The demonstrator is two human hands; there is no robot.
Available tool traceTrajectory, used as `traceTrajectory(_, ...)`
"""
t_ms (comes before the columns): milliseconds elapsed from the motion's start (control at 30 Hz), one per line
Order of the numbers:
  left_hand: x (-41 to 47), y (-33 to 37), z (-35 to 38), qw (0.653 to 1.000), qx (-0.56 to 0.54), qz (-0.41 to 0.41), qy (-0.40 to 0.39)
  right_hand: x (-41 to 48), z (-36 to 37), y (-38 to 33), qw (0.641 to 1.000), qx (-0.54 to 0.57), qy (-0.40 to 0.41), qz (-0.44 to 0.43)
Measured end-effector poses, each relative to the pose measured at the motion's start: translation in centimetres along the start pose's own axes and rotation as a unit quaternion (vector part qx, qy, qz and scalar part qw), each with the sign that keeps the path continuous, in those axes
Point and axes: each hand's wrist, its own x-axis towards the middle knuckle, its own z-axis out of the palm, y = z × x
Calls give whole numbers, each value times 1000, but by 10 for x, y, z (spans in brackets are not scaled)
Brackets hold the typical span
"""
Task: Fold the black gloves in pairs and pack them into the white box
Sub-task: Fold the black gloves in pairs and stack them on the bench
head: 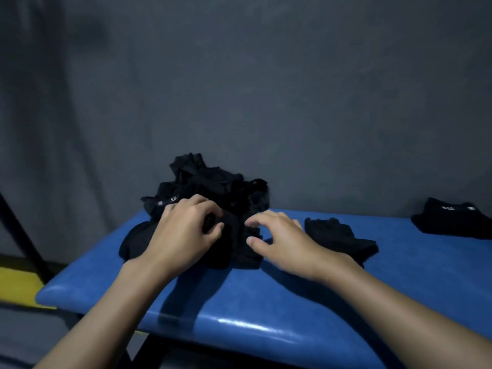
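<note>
A heap of black gloves [210, 185] lies at the back left of the blue table [266, 302]. My left hand [183, 233] rests on the front of the heap, its fingers curled round a black glove [226, 235]. My right hand [282, 243] hovers just right of that glove, fingers loosely bent and thumb near its edge, holding nothing I can see. A single black glove [338, 237] lies flat right of my right hand. Another black glove or folded pair [452, 217] sits at the far right. No white box is in view.
A grey wall [266, 89] stands directly behind the table. A dark slanted bar [24, 235] and a yellow floor strip [18, 286] are at the left, beyond the table's rounded left edge. Bare blue table surface stretches along the front.
</note>
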Motion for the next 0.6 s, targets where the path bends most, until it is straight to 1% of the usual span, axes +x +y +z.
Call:
traceTrajectory(133,-5,-15,-1,1000,-10,-1,-11,19,15,-7,1000,-10,9,13)
traceTrajectory(300,-10,-28,2,999,-24,-16,-29,36,26,-11,999,26,15,43)
traceTrajectory(467,-10,-34,5,997,-61,-43,-24,46,34,-9,996,41,24,72)
traceTrajectory(600,-10,-36,7,996,-50,-62,-29,49,38,-5,993,98,34,61)
